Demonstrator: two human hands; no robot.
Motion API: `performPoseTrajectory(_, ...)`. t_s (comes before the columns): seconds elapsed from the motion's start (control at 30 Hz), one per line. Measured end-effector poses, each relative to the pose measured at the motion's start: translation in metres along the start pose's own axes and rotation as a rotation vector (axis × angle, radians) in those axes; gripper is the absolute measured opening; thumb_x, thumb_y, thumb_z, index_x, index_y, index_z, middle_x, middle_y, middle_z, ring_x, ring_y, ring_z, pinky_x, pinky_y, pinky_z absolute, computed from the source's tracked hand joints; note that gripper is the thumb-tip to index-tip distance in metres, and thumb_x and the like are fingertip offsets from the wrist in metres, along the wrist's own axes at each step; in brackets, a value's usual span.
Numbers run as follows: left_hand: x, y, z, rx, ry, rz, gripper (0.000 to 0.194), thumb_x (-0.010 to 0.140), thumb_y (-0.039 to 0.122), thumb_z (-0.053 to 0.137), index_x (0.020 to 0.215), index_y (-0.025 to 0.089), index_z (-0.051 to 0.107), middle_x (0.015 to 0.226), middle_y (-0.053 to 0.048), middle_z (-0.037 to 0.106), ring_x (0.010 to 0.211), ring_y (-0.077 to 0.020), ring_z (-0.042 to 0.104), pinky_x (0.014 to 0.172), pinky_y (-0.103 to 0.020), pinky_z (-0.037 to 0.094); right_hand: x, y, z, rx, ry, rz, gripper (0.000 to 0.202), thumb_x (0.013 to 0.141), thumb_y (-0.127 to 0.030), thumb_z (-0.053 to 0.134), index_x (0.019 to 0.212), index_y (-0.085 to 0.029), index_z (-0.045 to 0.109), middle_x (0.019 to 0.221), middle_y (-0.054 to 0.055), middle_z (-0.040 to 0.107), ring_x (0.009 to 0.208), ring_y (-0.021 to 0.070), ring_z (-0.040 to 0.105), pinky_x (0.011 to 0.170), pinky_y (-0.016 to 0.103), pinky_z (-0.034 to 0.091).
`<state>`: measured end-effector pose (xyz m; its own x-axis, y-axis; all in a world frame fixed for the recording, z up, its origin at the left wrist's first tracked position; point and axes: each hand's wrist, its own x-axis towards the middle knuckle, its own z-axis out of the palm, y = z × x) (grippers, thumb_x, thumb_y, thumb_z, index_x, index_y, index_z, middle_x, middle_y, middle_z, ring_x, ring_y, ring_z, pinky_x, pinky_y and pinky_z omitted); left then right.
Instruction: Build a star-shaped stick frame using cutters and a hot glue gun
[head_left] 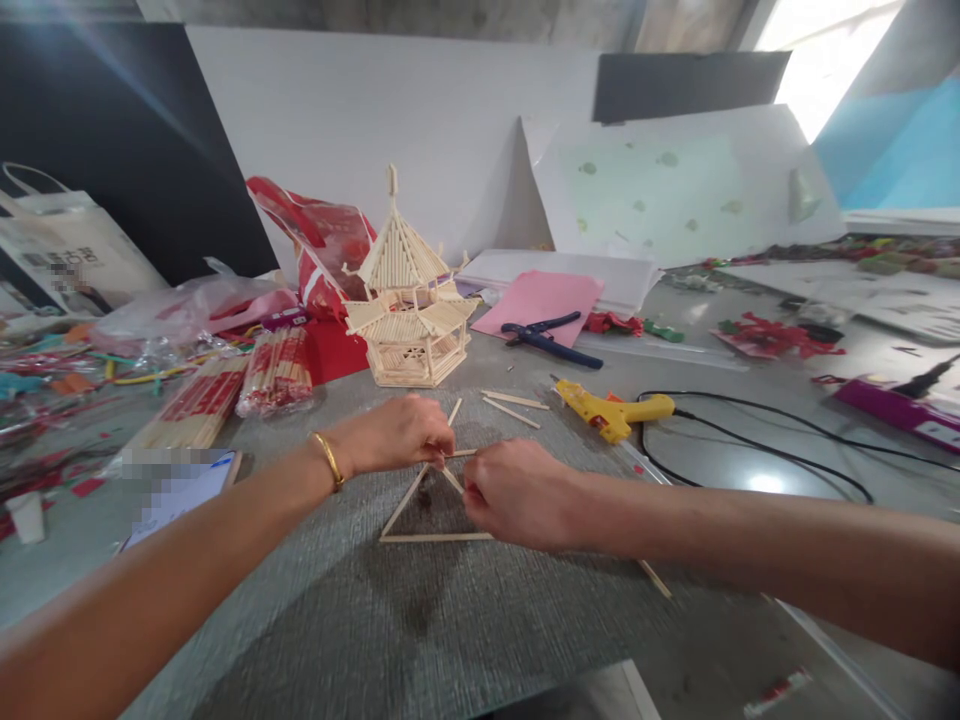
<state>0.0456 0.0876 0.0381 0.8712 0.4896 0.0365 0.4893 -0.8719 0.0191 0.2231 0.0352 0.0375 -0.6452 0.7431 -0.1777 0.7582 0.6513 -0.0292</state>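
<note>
Thin wooden sticks form a triangle-like frame [435,538] on the grey mat, with its point lying under my fingers. My left hand [409,432], with a gold bangle at the wrist, is closed in a pinch at that point. Facing it, my right hand [521,490] is also closed, its fingers curled over the frame's right side. A short wooden stick [463,453] spans the small gap between the two hands; the fingers hide its ends. Just behind the hands stands a pavilion model [409,330] built of similar sticks.
A yellow glue gun [615,410] with a black cord lies right of the hands, below blue pliers [551,338]. Loose sticks [514,400] rest behind my right hand. Bundled sticks [276,370] lie left. A purple power strip [900,412] sits far right.
</note>
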Motion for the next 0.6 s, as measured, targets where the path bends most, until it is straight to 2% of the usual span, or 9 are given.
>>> performPoseTrajectory(0.23, 0.0067, -0.0023, -0.0036, -0.026, -0.031, 0.009, 0.003, 0.075, 0.02, 0.069, 0.078, 0.021, 0.07, 0.073, 0.0, 0.067, 0.072, -0.0124, 0.057, 0.065, -0.023, 0.038, 0.0044, 0.0026, -0.0018, 0.014, -0.026, -0.025, 0.031, 0.08, -0.025, 0.04, 0.077, -0.012, 0.068, 0.076, 0.012, 0.067, 0.063, 0.0168, 0.059, 0.05, 0.025, 0.025)
performPoseTrajectory(0.6, 0.0075, -0.0072, 0.0002, -0.05, -0.061, 0.006, 0.004, 0.077, 0.019, 0.066, 0.078, 0.021, 0.069, 0.074, 0.001, 0.068, 0.074, -0.0126, 0.059, 0.07, -0.025, 0.038, 0.0055, 0.0029, -0.0028, 0.03, -0.049, -0.049, 0.031, 0.084, -0.022, 0.04, 0.079, -0.011, 0.068, 0.079, 0.012, 0.067, 0.064, 0.0141, 0.056, 0.052, 0.025, 0.025)
